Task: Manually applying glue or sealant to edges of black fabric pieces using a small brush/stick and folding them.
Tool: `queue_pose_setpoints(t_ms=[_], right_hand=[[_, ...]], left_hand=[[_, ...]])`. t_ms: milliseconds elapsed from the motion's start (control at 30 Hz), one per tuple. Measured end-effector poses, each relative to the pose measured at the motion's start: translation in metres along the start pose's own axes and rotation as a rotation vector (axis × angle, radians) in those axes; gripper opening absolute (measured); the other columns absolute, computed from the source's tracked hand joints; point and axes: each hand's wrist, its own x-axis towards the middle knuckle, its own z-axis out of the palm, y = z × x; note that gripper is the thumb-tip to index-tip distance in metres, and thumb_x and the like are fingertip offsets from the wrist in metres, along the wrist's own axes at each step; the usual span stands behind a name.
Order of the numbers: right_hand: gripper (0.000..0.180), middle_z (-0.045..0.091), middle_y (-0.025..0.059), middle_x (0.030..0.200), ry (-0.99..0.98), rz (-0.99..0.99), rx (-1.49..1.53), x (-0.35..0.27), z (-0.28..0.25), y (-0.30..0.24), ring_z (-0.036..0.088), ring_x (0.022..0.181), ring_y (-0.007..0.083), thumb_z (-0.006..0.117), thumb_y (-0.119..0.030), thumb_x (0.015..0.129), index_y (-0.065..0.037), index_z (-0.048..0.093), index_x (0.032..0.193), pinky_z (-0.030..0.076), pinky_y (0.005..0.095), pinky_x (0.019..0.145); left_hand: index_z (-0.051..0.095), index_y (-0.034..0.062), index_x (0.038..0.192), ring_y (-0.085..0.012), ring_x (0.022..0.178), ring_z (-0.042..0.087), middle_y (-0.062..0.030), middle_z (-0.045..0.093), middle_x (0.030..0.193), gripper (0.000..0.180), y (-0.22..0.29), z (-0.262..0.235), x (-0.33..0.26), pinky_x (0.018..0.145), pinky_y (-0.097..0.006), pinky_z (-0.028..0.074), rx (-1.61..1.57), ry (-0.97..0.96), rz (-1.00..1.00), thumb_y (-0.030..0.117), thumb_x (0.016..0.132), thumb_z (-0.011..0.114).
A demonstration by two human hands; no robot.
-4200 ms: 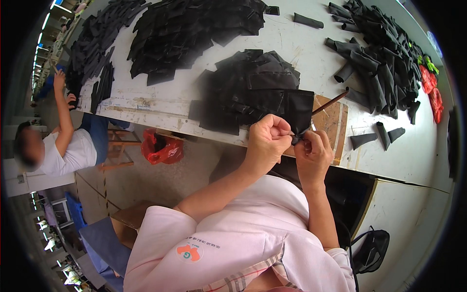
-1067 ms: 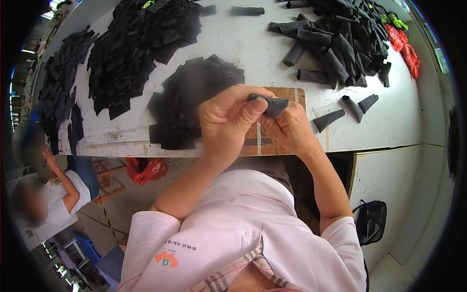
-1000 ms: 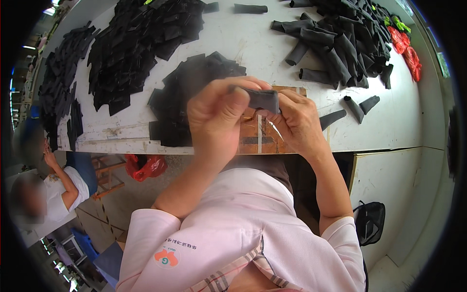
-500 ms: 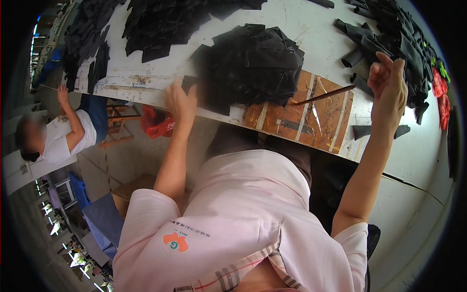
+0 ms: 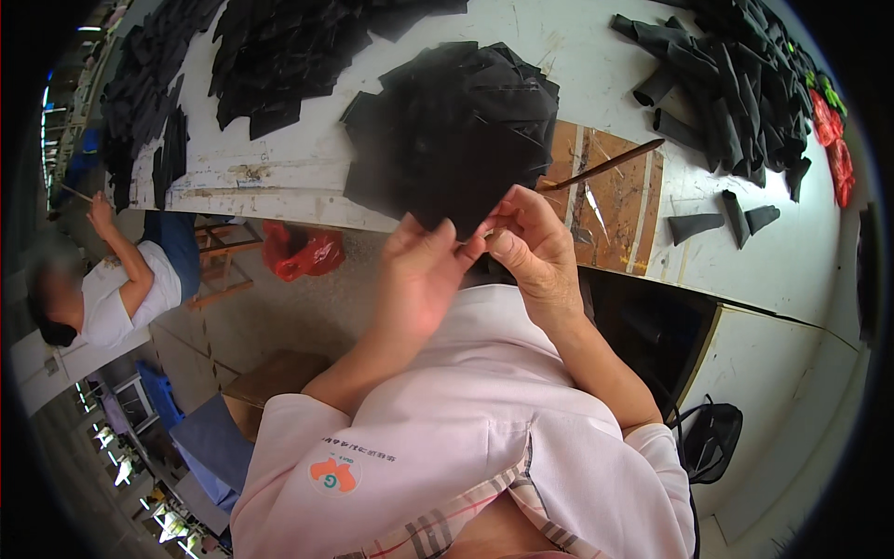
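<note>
Both hands meet in front of my body, just off the table's near edge. A flat black fabric piece [image 5: 458,197] hangs between them, in front of the heap of black pieces [image 5: 447,102]. My left hand [image 5: 421,272] is closed on its near edge, thumb and fingers together, somewhat blurred. My right hand [image 5: 537,250] pinches the same edge with thumb and forefinger, its other fingers curled. The fingertips nearly touch, and anything small between them is hidden. A thin brown pointed stick [image 5: 605,165] lies on the worn brown board [image 5: 610,207], right of the heap.
More black piles lie far left [image 5: 275,70], and rolled black pieces [image 5: 736,102] at right. Small rolled pieces [image 5: 697,226] sit nearer. A red bag [image 5: 300,252] is below the table's left side. Another person [image 5: 130,284] works at left. A black bag [image 5: 712,443] hangs at lower right.
My right hand has come from beside the rolled pieces to the middle. My left hand has moved right and nearer to me, and both now hold the black fabric piece. The view has shifted slightly.
</note>
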Motion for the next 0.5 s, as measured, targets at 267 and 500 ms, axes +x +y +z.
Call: queue_pose_setpoints(t_ms=[267,500], right_hand=[[0.008,0.06,-0.0012,0.068,0.046,0.008,-0.08,-0.004,-0.037,-0.034,0.05,0.058,0.0035,0.064,-0.004,0.076,-0.001,0.064,0.082,0.043,0.0191,0.052],[0.015,0.05,0.0109,0.057,-0.347,0.299,-0.845,0.002,-0.048,-0.076,0.048,0.051,0.0165,0.066,-0.01,0.073,0.004,0.058,0.073,0.042,0.0283,0.052]], left_hand=[[0.046,-0.0006,0.109,-0.0152,0.095,0.05,-0.0103,0.054,0.101,0.042,-0.007,0.014,0.01,0.085,-0.028,0.037,0.296,-0.183,-0.075,0.001,0.068,0.045],[0.054,-0.0025,0.102,-0.0088,0.081,0.053,-0.0069,0.059,0.09,0.027,0.038,0.067,0.034,0.072,-0.022,0.042,0.98,-0.51,-0.066,0.018,0.084,0.053]])
